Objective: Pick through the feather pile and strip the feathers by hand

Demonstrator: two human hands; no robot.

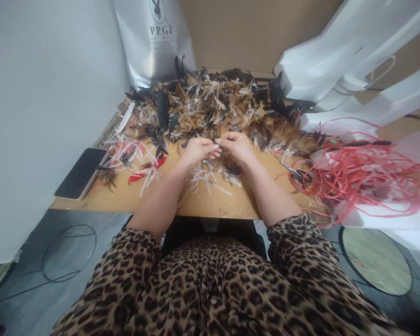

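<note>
My left hand (200, 150) and my right hand (237, 147) meet over the table (224, 205), thumbs and fingertips pinched together and nearly touching. What lies between the fingertips is too small to make out. Right behind them spreads a heap of brown and black feathers (210, 100), with brown tufts close to my fingers. Below my hands lie thin whitish strips (206, 179) and some pale fluff. Black-handled scissors (296, 172) rest to the right, partly under red strands.
A tangle of red plastic string (367, 177) fills the right side. At left lie a phone (81, 173), white strips (126, 154) and a red scrap (138, 177). A silver bag (159, 51) stands behind; white packaging (322, 60) leans at the back right.
</note>
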